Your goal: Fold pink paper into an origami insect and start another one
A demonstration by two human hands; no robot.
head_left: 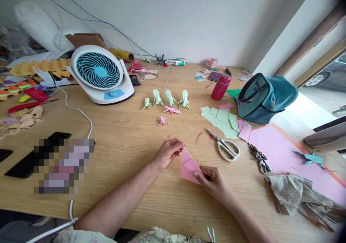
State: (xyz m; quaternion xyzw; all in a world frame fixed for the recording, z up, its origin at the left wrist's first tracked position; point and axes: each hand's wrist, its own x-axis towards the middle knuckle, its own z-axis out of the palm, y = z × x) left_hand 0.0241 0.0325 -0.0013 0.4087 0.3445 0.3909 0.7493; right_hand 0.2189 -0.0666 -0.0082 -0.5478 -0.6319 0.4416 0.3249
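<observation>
Between my hands is a folded piece of pink paper [189, 169], creased and roughly triangular, held just above the wooden table. My left hand [170, 152] pinches its top corner between thumb and fingertips. On its lower right edge, my right hand [212, 180] grips with the thumb on top and the fingers behind. Beyond the hands stand several pale green folded paper insects [170, 98]. Two smaller pink paper figures sit in front of them, a long one [172, 110] and a compact one [162, 121]. White-handled scissors [227, 150] lie right of the hands.
A white fan [98, 71] stands back left, near a white cable [81, 109]. Rightward are a red bottle [221, 87], a teal bag [266, 97], green paper scraps [220, 120], keys [260, 158], a large pink sheet [278, 145] and a crumpled cloth [300, 196]. A pixelated patch covers something at left.
</observation>
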